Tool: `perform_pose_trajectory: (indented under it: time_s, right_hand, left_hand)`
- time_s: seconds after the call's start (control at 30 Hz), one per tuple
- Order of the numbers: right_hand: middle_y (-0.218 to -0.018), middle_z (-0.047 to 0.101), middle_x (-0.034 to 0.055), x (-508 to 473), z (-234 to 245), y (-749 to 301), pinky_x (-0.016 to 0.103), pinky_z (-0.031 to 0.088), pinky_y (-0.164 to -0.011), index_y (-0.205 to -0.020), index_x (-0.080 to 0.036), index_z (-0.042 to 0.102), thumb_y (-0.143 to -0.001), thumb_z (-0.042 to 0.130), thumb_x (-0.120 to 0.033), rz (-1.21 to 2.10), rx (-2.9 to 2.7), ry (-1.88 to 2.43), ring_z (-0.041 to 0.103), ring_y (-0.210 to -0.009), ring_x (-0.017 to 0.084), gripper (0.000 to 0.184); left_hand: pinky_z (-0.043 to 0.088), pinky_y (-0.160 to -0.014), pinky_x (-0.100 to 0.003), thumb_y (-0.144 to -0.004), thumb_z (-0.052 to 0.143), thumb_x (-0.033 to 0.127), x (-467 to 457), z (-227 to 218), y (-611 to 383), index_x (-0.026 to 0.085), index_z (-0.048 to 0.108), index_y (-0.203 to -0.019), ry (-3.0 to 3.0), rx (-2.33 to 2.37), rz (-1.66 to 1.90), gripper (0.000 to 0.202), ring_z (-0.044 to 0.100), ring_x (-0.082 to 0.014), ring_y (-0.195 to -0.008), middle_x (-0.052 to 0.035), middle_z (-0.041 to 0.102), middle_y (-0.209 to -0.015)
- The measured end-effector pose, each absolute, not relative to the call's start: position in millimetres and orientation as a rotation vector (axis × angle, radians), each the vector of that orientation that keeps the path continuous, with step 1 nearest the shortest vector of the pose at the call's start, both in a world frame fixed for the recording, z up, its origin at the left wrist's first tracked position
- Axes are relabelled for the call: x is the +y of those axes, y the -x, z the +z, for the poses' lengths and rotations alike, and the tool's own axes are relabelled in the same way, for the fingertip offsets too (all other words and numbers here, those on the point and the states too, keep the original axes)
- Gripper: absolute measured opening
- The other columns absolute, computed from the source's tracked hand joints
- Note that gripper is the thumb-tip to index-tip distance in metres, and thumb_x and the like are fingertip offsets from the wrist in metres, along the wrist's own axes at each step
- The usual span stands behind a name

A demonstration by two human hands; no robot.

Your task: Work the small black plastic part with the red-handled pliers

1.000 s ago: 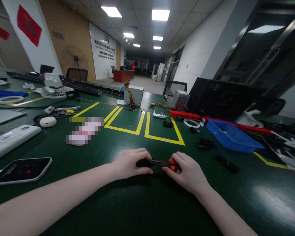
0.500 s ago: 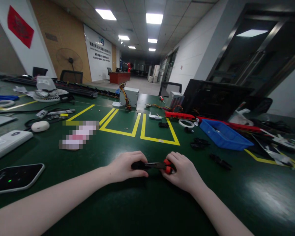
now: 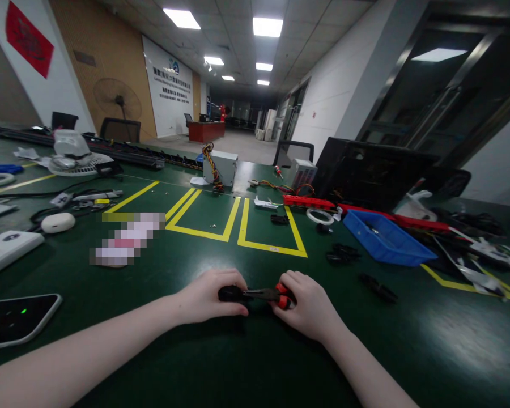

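My left hand (image 3: 215, 296) is closed round a small black part (image 3: 230, 293), pinched between thumb and fingers; its exact kind is hard to make out. In my right hand (image 3: 304, 303) are long-nose pliers (image 3: 266, 294) with red-orange handles, the fingers wrapped round the grips. The plier jaws point left and reach the black part; whether they grip it is unclear. Both hands are low over the green table (image 3: 255, 362), near its front.
Black parts (image 3: 342, 254) and another black piece (image 3: 378, 288) lie to the right, near a blue tray (image 3: 389, 241). A power supply (image 3: 223, 167) stands at the back. Yellow tape (image 3: 272, 249) marks the table. A black-faced device (image 3: 19, 320) and a white case (image 3: 57, 222) lie left.
The view has shifted slightly, so hands and table items sit a little further left and lower. The grip on the pliers and the black part looks the same.
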State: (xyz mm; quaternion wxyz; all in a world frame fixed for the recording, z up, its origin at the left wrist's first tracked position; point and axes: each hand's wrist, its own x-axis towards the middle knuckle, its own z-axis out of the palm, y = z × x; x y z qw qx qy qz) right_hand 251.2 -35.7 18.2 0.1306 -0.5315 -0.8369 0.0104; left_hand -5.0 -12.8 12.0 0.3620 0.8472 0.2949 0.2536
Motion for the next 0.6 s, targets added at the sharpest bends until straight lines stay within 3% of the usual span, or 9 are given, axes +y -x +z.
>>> perform_pose_trajectory:
  time_s: [0.6]
  right_hand:
    - [-0.081, 0.06, 0.0025, -37.7, 14.0, -251.2, 0.031, 0.04, -0.063, -0.076, -0.023, 0.051, -0.074, 0.066, -0.034, -0.089, -2.438, 1.513, 0.054, -0.073, 0.018, 0.019]
  left_hand:
    - [0.048, -0.08, -0.03, -0.08, 0.075, 0.033, -12.5, 8.6, 7.0, 0.018, 0.067, -0.099, -2.154, 0.763, 0.657, 0.025, 0.063, -0.0183, -0.09, -0.002, 0.068, -0.099]
